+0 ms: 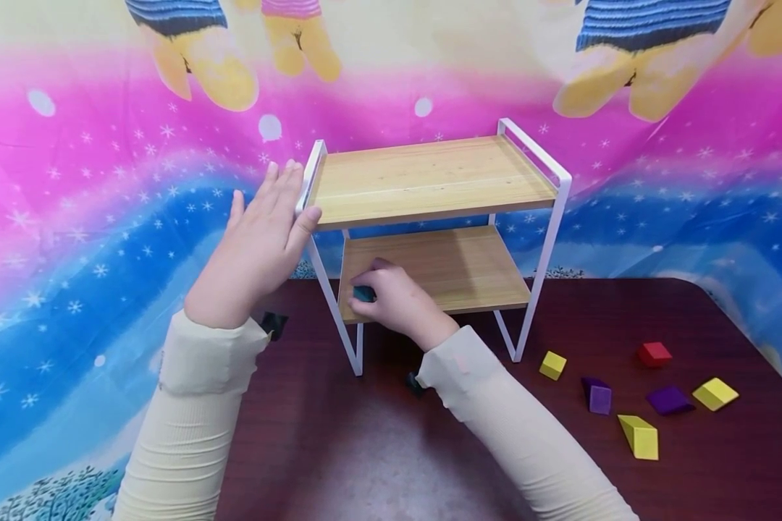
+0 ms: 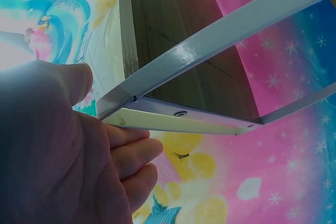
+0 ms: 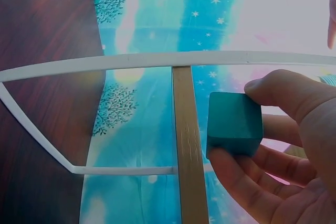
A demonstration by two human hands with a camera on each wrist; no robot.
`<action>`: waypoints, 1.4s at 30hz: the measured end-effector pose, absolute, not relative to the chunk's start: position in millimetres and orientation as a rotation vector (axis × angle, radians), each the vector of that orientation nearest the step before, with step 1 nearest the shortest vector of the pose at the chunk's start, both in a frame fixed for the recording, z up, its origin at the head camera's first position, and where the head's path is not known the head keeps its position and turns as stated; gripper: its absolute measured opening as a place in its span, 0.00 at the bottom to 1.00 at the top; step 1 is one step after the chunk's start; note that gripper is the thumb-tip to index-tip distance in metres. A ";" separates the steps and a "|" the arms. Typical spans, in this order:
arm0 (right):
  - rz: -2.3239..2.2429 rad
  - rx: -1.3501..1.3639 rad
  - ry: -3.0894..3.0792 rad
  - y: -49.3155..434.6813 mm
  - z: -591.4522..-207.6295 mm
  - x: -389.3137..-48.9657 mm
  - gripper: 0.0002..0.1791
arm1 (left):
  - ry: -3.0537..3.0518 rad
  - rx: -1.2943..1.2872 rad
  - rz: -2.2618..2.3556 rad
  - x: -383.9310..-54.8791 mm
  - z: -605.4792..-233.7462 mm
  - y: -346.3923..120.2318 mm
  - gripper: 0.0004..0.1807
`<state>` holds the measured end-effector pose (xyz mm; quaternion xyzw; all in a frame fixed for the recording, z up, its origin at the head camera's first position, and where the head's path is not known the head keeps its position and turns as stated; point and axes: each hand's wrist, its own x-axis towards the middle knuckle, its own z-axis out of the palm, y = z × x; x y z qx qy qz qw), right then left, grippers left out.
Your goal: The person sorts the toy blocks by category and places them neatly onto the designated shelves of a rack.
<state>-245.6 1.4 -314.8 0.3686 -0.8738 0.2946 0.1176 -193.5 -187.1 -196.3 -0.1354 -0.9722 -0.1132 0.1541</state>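
Observation:
A two-tier shelf with a wooden upper board [image 1: 423, 177], a wooden lower board [image 1: 456, 264] and a white frame [image 1: 541, 268] stands on the table. My left hand [image 1: 254, 246] lies with straight fingers against the left side of the frame, near the upper board. In the left wrist view, its fingers [image 2: 136, 158] reach along the white bar. Between thumb and fingers, my right hand [image 1: 397, 300] pinches a teal block [image 3: 234, 116]. That hand is at the left front of the lower board. Whether the block touches the board I cannot tell.
Right of the shelf, several blocks lie on the dark red table [image 1: 287, 449]: a small yellow block [image 1: 552, 365], a red block [image 1: 654, 354], purple blocks [image 1: 599, 398] and more yellow blocks [image 1: 640, 438]. A patterned cloth [image 1: 137, 181] hangs behind.

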 end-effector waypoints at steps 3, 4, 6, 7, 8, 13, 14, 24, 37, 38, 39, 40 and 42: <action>0.877 1.082 -2.582 -1.6 -314.9 -246.0 0.11 | -2.786 -0.389 -0.330 -193.4 -196.7 -188.0 0.39; 0.885 1.083 -2.590 -2.6 -314.9 -246.0 0.12 | -2.786 -0.389 -0.331 -193.4 -196.9 -188.3 0.39; 0.906 1.084 -2.605 -4.0 -315.1 -245.4 0.12 | -2.786 -0.394 -0.335 -193.8 -197.3 -188.5 0.39; 0.911 1.083 -2.610 -4.4 -315.2 -245.0 0.13 | -2.786 -0.396 -0.337 -194.0 -197.5 -188.5 0.39; 0.917 1.083 -2.611 -5.0 -315.4 -244.7 0.13 | -2.785 -0.398 -0.338 -194.2 -197.7 -188.6 0.39; 0.923 1.107 -2.592 -6.8 -316.4 -243.7 0.11 | -2.780 -0.406 -0.344 -195.1 -198.4 -188.6 0.39; 0.921 1.115 -2.585 -7.3 -316.5 -243.7 0.10 | -2.779 -0.407 -0.345 -195.2 -198.4 -188.6 0.39; 0.921 1.093 -2.601 -9.7 -317.2 -245.5 0.06 | -2.775 -0.403 -0.347 -195.2 -197.2 -189.6 0.39; 0.902 1.081 -2.596 -8.9 -319.4 -243.6 0.13 | -2.784 -0.400 -0.347 -196.3 -196.4 -189.7 0.39; 0.903 1.078 -2.591 -8.8 -319.5 -243.6 0.13 | -2.784 -0.399 -0.347 -196.5 -196.5 -189.7 0.39; 0.906 1.076 -2.586 -8.6 -319.4 -243.5 0.13 | -2.783 -0.398 -0.346 -196.8 -196.6 -189.7 0.39; 0.909 1.077 -2.578 -8.3 -319.5 -243.5 0.13 | -2.784 -0.398 -0.345 -197.0 -196.6 -189.8 0.39; 0.915 1.077 -2.567 -7.6 -319.5 -243.3 0.14 | -2.785 -0.396 -0.346 -197.3 -196.7 -189.9 0.39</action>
